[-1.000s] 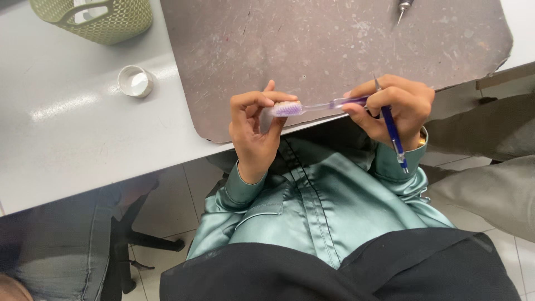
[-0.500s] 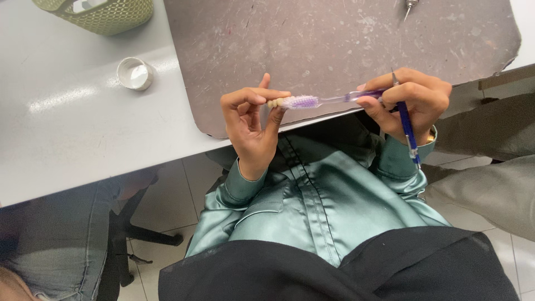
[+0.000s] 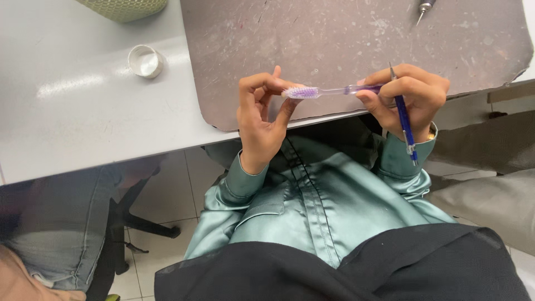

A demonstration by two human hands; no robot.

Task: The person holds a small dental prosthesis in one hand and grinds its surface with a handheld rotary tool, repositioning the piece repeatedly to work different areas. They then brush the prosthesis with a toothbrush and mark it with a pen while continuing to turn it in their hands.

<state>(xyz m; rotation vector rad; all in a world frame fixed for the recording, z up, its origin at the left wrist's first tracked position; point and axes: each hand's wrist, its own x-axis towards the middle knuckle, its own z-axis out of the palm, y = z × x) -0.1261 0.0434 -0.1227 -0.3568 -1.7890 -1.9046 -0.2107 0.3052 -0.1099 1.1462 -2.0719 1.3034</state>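
Both hands (image 3: 334, 106) around toothbrush (image 3: 329, 91).

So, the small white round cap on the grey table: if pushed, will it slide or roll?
The small white round cap lies flat with its open side up, so it would probably slide. It looks light; the grey table seems smooth and glossy.
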